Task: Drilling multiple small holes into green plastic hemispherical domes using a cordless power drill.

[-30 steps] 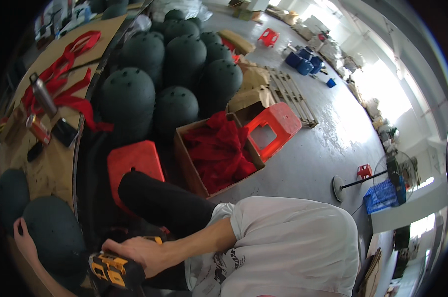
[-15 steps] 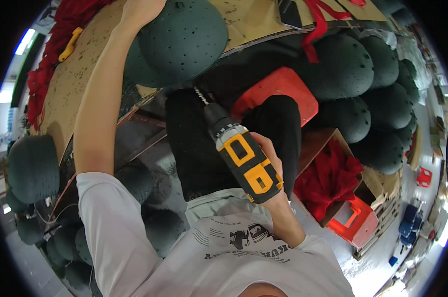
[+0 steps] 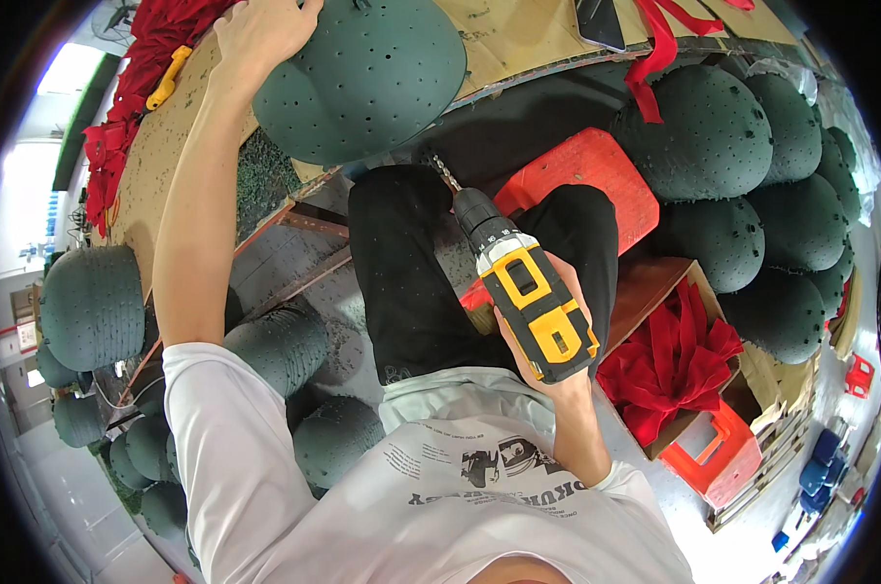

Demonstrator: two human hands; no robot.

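My right hand is wrapped around a black and yellow cordless drill, held above my lap. Its twisted metal bit points up and forward, short of a dark green dome dotted with small holes. The dome lies rounded side up at the near edge of the table. At its upper left is my left hand, fingers apart and the thumb close to the dome's side. The upper picture edge cuts off some of that hand, so whether it touches the dome is unclear.
Stacked green domes stand at the right, others at the left. A red stool is by my knees. Beside me a cardboard box holds red ribbon. A phone and a yellow tool lie on the table.
My left hand has slid left off the dome's upper part to its side. The drill has shifted right and a little down. The whole view has shifted slightly too.
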